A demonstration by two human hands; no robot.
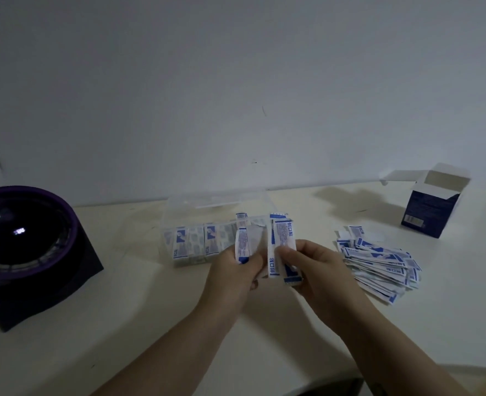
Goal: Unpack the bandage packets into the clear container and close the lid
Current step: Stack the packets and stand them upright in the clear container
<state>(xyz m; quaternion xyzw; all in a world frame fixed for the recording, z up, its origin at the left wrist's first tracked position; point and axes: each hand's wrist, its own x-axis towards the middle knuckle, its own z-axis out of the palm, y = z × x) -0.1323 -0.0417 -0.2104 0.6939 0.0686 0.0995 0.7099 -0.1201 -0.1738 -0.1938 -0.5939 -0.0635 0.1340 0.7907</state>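
Where the white table (139, 315) meets the pale wall (236, 81), a clear container (179, 212) stands at the middle. At the left edge, well apart from the container, a dark glossy dome with a purple rim (22, 238) sits tilted on a black base (73, 281). At the far right, an open blue carton (427, 212) stands upright with its white flaps raised; its label print is too small to read. Between the carton and the hands, a loose pile of bandage packets (379, 267), white with blue markings, lies on the table. The hands and what they hold cover the container's near right corner. A row of stored packets (196, 244) stands along the container's near wall. The blue characters 创口贴 are legible on the strip held at the right; finer print is blurred. The left hand (233, 272) pinches a folded packet strip (243, 247) between thumb and fingers. The right hand (316, 267) grips a second packet strip (281, 244), with further packets under its fingers. Both hands are just near of the container, and the pile is just right of the right hand. The position of the lid cannot be determined through the transparent plastic.
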